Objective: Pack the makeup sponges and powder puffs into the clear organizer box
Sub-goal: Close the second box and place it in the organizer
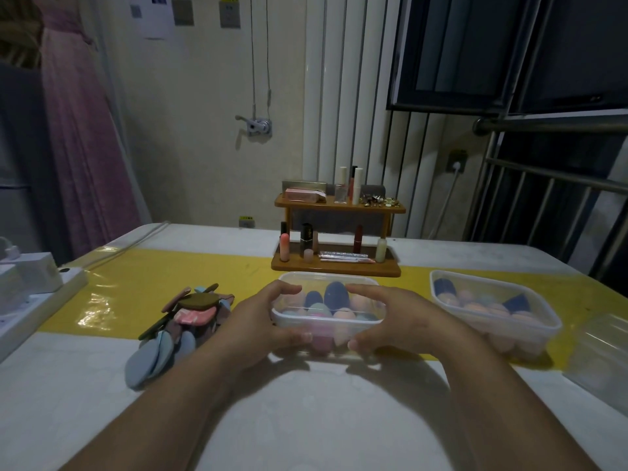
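Clear plastic organizer box sits at the centre of the table, on its yellow strip, with egg-shaped makeup sponges packed inside. Its ends are gripped by the left hand and the right hand, thumbs on the near wall, fingers curled over the rim. Powder puffs lie heaped just left of it; a second box holding sponges stands to the right

Table — clear box, puffs, wooden rack
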A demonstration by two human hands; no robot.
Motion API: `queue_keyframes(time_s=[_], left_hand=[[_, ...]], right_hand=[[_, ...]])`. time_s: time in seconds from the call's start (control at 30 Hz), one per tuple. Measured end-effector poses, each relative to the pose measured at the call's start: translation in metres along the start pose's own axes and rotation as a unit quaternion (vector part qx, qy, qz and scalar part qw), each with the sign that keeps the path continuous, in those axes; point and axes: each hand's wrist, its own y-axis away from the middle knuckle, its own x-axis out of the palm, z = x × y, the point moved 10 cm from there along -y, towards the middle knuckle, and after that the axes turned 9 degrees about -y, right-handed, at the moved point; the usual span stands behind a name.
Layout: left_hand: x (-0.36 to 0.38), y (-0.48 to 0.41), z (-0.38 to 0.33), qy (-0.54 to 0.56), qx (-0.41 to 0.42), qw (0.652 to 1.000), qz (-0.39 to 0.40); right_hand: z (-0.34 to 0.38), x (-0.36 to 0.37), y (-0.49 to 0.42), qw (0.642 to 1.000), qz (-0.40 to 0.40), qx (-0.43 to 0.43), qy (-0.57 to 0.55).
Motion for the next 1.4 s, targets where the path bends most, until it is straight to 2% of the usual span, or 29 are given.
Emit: queue_keyframes(time_s=[0.23,0.43,0.5,0.6,0.67,0.77,0.9,1.0,1.07,1.27,1.4], left_hand=[[0.002,0.001,-0.004,-0.031,0.008,0.999,-0.012],[0.001,0.001,0.0,-0.007,-0.009,1.0,-0.016],[0.003,0.003,-0.001,0.048,-0.017,0.999,-0.008],[0.005,0.004,0.007,0.228,-0.074,0.97,-0.032],[-0.007,0.004,0.019,0.196,-0.119,0.968,-0.103],[-0.017,0.006,0.028,0.14,-0.163,0.964,-0.155],[-0.022,0.007,0.027,0.146,-0.153,0.957,-0.196],[-0.029,0.007,0.03,0.139,-0.133,0.952,-0.24],[-0.028,0.007,0.034,0.183,-0.134,0.94,-0.253],[-0.033,0.006,0.039,0.169,-0.136,0.937,-0.273],[-0.039,0.006,0.037,0.085,-0.13,0.942,-0.297]], right_hand=[[-0.006,0.002,-0.009,1.0,-0.025,0.004,0.008],[-0.009,0.005,-0.009,1.0,-0.023,0.001,-0.015],[-0.006,0.006,-0.008,0.999,-0.007,-0.004,-0.041],[-0.013,0.005,-0.008,0.991,0.007,0.02,-0.128],[-0.022,0.001,-0.009,0.986,-0.007,0.046,-0.163],[-0.025,-0.003,-0.009,0.98,-0.033,0.067,-0.185],[-0.019,-0.001,-0.01,0.975,-0.069,0.06,-0.204],[-0.007,-0.001,-0.01,0.975,-0.142,0.03,-0.171],[-0.001,0.004,-0.013,0.969,-0.182,0.012,-0.165],[0.005,0.026,-0.023,0.962,-0.182,-0.008,-0.203],[0.005,0.026,-0.027,0.963,-0.185,-0.018,-0.196]])
